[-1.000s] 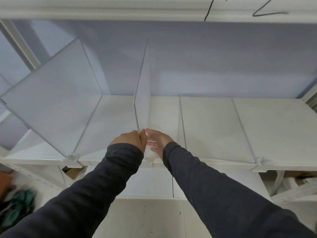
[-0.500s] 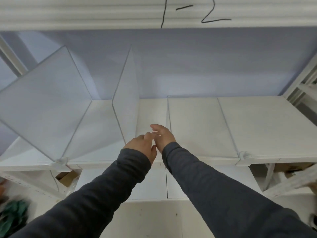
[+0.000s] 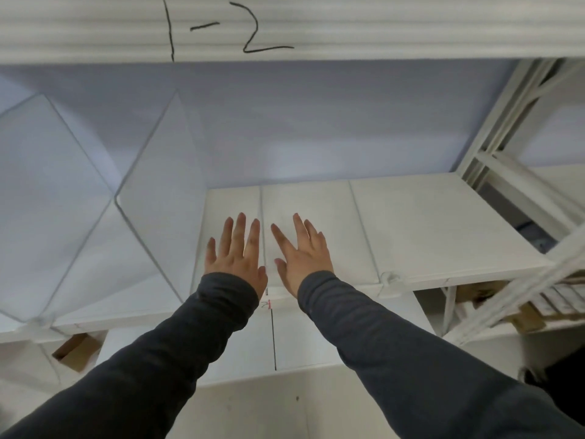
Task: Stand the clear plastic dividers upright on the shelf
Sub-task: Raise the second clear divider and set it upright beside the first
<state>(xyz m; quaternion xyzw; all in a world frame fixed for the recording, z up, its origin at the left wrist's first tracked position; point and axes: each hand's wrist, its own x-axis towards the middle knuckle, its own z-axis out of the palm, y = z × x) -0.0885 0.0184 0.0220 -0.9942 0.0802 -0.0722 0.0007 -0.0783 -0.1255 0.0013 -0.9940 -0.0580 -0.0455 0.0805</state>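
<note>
Far-left divider [image 3: 47,198] is standing upright on the shelf [image 3: 443,223], its base running front to back, its top edge pointing up toward the beam above; second divider [image 3: 161,198] is standing just to its right, also upright, long bottom edge running from the shelf's front lip back to the wall.

Change over the last second: both hands were pinching the front foot of this second divider; they are now letting go and moving right; the divider is holding upright unaided, so that one reads as done.

Left hand [image 3: 235,251] is hovering open, fingers spread, palm down, gripping nothing; right hand [image 3: 302,255] is doing the same just beside it; a thin line, probably the edge of a flat divider [image 3: 313,229], is running between them.

To the right, that panel is lying flat on the shelf, long axis front to back; a clip [image 3: 390,277] is sitting at the front lip; judgement: this panel is next to be raised.
</note>
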